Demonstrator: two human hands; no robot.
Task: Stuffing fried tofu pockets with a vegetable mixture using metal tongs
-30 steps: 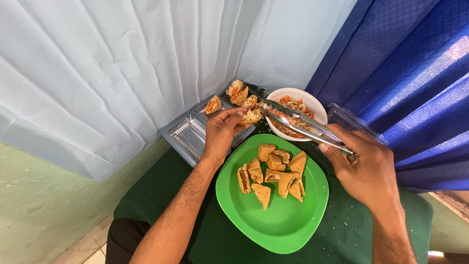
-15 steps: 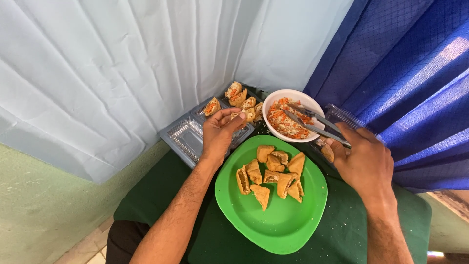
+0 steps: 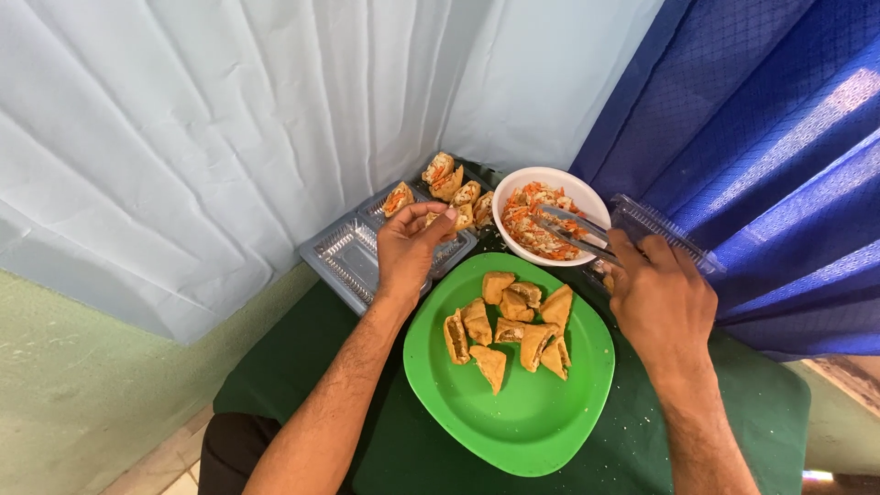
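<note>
Pinching one fried tofu piece point(image 3: 438, 220) over the clear tray point(image 3: 346, 257), the left hand point(image 3: 410, 247) hovers; the right hand point(image 3: 658, 298) grips metal tongs point(image 3: 573, 231) in the white bowl point(image 3: 515, 183); seven pieces sit on the green plate point(image 3: 522, 422).

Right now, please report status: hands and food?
Left hand holds a filled pastry over clear tray. Right hand grips tongs in white bowl. Nothing blocking.

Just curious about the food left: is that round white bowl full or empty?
Partly full: the round white bowl holds shredded orange-and-white filling, and metal tongs dip into it.
</note>
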